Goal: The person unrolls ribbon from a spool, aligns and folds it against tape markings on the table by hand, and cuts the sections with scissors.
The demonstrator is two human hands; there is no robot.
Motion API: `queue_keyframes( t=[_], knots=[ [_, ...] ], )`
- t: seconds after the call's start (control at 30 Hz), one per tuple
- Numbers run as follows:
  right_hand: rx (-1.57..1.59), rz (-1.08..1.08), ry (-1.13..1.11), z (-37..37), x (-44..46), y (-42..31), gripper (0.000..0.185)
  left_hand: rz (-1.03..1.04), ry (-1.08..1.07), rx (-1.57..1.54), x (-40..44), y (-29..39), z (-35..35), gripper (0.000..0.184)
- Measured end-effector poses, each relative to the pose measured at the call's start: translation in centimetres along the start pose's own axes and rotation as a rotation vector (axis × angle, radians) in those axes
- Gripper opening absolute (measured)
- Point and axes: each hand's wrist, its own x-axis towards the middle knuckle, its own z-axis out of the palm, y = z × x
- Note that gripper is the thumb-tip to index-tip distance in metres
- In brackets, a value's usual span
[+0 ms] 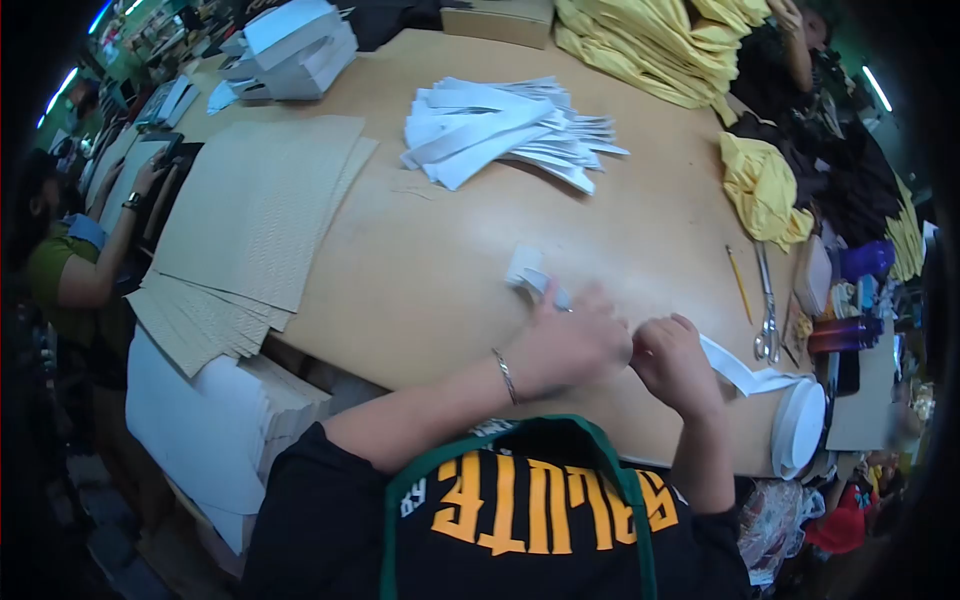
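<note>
Both hands work close together over the near part of the counter point(650, 220), knuckles almost meeting. The left hand point(572, 345), with a bracelet point(505, 377) at its wrist, is blurred; its fingers bend inward, and a short white piece point(524, 265) lies at its thumb, on the far side. Whether that grip is closed on anything I cannot tell. The right hand point(672, 360) has its fingers curled in — a white strip point(728, 363) passes from behind it to a white roll point(798, 425) at the near right edge, but the hand hides whether its grip pinches the strip.

Farther off, near the middle, lies a loose pile of cut white strips point(490, 130). To the right, a yellow pencil point(739, 283) and metal scissors point(768, 340) lie side by side, with a bunched yellow cloth point(762, 190) beyond them and a larger yellow heap point(640, 45) at the far right. On the left, tan sheets point(265, 190) lie fanned in overlapping layers — nearer still is a stack of white paper point(185, 420). A co-worker point(70, 265) in a green sleeve stands at far left, hands raised.
</note>
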Motion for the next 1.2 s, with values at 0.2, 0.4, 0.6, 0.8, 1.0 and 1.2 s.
queue_keyframes(
  t=[0.2,0.4,0.6,0.8,1.0,1.2],
  knots=[
    [0.202,-0.01,0.039,-0.6,2.5,-3.1,0.022,-0.08,-0.224,-0.354,-0.8,-2.3,-5.1,0.016],
    [0.196,0.179,0.355,-2.9,2.2,0.2,0.033,-0.14,-0.01,-0.349,3.8,-12.8,-11.0,0.015],
    [0.088,0.597,0.437,-2.2,-6.2,9.2,0.031,-0.226,-0.187,0.104,9.8,-23.0,-8.9,0.033],
    [-0.037,0.501,0.201,2.2,-6.3,10.4,0.042,0.015,-0.116,-0.178,9.1,-13.2,-1.9,0.038],
    [0.058,0.456,0.166,3.5,-6.2,12.1,0.031,0.012,-0.336,-0.361,6.9,-2.7,3.2,0.036],
    [0.168,0.364,0.272,4.4,-6.4,12.9,0.022,-0.03,-0.314,-0.373,8.2,2.3,7.0,0.036]
  ],
)
